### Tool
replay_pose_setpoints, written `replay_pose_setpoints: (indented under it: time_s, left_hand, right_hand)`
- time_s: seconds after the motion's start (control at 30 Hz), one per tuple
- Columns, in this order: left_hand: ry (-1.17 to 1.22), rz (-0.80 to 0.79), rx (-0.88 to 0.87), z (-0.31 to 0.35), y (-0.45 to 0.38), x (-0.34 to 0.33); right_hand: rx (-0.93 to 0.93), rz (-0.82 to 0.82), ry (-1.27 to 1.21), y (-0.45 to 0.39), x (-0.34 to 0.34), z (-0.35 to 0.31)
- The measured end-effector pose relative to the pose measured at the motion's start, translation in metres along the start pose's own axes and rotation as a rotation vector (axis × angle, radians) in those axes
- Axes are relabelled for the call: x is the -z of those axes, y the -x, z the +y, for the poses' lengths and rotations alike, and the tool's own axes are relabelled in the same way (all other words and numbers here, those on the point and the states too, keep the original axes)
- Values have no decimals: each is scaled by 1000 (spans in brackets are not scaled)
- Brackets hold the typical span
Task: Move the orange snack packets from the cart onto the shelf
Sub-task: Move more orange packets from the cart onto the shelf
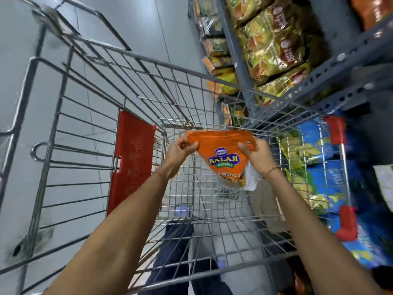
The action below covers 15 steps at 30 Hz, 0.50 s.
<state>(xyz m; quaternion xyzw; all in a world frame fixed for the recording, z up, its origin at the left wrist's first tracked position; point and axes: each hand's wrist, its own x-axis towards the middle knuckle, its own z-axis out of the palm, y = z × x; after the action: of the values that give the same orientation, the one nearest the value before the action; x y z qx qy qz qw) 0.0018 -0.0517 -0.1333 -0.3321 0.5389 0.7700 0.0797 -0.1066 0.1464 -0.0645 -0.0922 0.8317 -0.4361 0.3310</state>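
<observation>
An orange snack packet with a blue and yellow logo hangs inside the wire cart, held up by its top edge. My left hand pinches the packet's top left corner. My right hand grips its top right corner; a thin bracelet sits on that wrist. The packet's lower end is crumpled and hangs just above the cart's mesh floor. The grey metal shelf stands to the right of the cart, apart from the packet.
Yellow-green snack bags fill the upper shelf and blue and yellow bags the lower one. A red child-seat flap lies on the cart's left side. Red bumpers mark the cart's right rim. Grey floor lies left.
</observation>
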Motion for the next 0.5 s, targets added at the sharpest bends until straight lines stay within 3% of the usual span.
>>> replay_pose_setpoints:
  time_s: [0.17,0.37,0.5]
  left_hand:
    - [-184,-94,-198,35,26,-23]
    - [-382,-296,-529,134,85,-75]
    - [-311,-352,-763,194,137,-126]
  right_hand:
    - [50,222,-163,52,27,-7]
    - [180,581,-413,132,63,-26]
    - [322,811,-457,190,89,-54]
